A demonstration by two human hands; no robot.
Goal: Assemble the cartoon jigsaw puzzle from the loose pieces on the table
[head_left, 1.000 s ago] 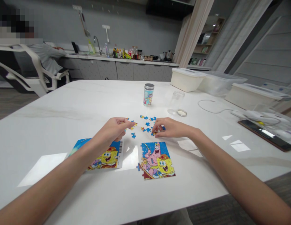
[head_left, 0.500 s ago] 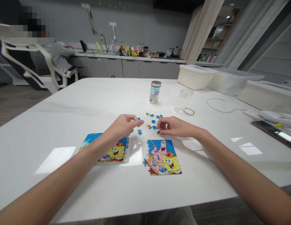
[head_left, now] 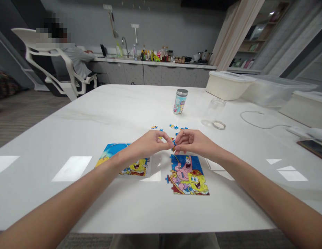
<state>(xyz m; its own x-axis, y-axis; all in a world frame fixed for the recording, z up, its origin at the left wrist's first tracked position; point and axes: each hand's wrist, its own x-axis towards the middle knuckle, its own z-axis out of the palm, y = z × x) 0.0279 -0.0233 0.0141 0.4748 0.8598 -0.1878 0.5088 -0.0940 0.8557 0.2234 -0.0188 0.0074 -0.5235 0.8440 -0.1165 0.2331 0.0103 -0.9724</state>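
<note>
A partly joined jigsaw puzzle (head_left: 189, 174) with a pink starfish and a yellow sponge figure lies on the white table. Just beyond its upper edge, my left hand (head_left: 158, 142) and my right hand (head_left: 190, 141) meet, fingertips pinched on small puzzle pieces (head_left: 173, 146) between them. Where one piece ends and the other begins is hard to tell. Several loose pieces (head_left: 175, 127) lie behind the hands, some hidden by them. Under my left forearm is a picture card (head_left: 137, 167) with the same figures, partly covered.
Behind the pieces stands a printed can (head_left: 180, 101), with a clear jar (head_left: 216, 108) and a metal ring (head_left: 219, 125) to its right. Storage boxes (head_left: 228, 84), a cable and a phone (head_left: 313, 148) are at the right. A person sits at the far left.
My left hand has moved right and now meets my right hand, with pieces held between the fingertips. The view has shifted slightly to the left.
</note>
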